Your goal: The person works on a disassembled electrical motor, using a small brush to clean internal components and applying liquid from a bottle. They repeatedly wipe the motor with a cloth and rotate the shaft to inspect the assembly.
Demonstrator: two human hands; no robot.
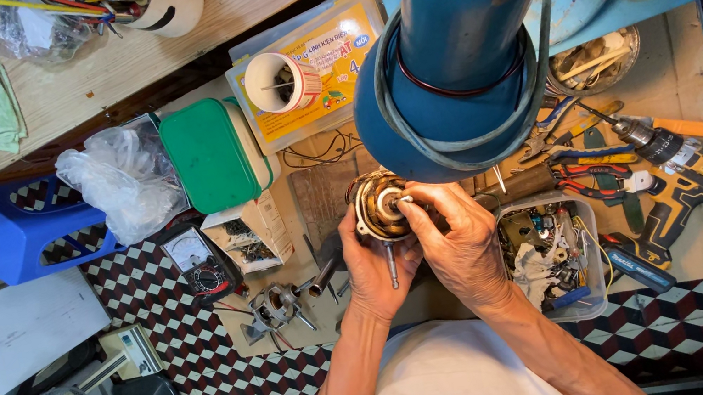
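While the left hand (374, 270) cups the fan motor (379, 206) from below, its grip closed around the housing, the right hand (460, 242) pinches the motor's centre with narrow fingertips. Beyond, above the worktop (686, 73), stand a blue fan base (451, 53) and a green box (209, 154).

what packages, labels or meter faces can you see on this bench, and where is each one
Flat plastic box: top centre, clear with a yellow printed card.
Small carton: below the green lidded box, white, open.
Meter: left of the carton, black, pale dial.
Tape roll: on the flat box, white with red print.
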